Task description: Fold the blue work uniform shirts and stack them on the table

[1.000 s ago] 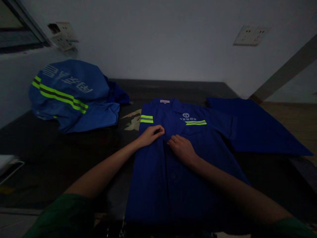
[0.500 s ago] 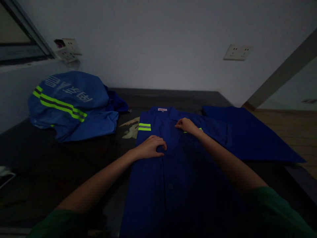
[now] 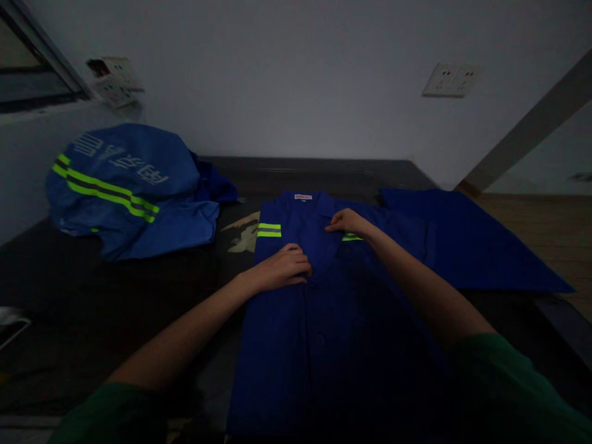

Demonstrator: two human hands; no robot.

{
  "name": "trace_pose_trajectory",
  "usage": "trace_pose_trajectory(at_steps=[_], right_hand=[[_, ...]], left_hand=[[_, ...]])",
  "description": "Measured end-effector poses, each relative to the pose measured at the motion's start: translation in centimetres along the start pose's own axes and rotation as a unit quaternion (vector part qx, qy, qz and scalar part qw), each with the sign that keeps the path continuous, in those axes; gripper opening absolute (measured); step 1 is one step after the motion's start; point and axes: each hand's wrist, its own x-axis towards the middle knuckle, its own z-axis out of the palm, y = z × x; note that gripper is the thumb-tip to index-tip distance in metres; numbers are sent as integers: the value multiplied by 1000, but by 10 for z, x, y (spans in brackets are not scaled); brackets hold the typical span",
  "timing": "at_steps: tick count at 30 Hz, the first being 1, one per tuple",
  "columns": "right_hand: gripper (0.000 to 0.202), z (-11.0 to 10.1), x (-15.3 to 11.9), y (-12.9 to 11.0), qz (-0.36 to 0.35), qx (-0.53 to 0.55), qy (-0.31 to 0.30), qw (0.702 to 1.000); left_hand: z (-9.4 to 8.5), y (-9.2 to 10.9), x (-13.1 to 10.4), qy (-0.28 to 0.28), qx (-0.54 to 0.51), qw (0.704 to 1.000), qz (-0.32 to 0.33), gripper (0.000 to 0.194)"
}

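Note:
A dark blue work jacket (image 3: 296,333) lies flat, front side up, with its collar at the far end. Yellow-green and grey reflective bands cross its chest, and a white label shows inside the neck. On the front opening below the collar, my left hand (image 3: 284,268) has its fingers curled in toward the thumb at the cloth edge. My right hand (image 3: 349,223) pinches the lapel's edge just above the right-hand reflective band. The jacket's lower part fades into deep shadow.
A lighter blue garment (image 3: 124,191) with reflective stripes and white lettering is heaped at the left. Plain blue cloth (image 3: 462,246) extends to the right over the dark table (image 3: 213,320). Behind stands a pale wall (image 3: 287,80) with sockets (image 3: 451,80).
The view has tilted slightly downward. My left fingers have drawn closer to the thumb on the front opening. My right hand stays at the lapel, with more of the reflective band showing.

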Motion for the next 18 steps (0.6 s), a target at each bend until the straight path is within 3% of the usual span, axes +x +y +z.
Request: trace_pose_trajectory(at_steps=[10,18], right_hand=[[19,9,-4,-1,-23,-143,25,989],[12,13,-6,-4,-5,-201,54,978]], left_hand=[[-2,-1,0,44,24,999,-5,16],[-5,1,-1,39,20,999,17,18]])
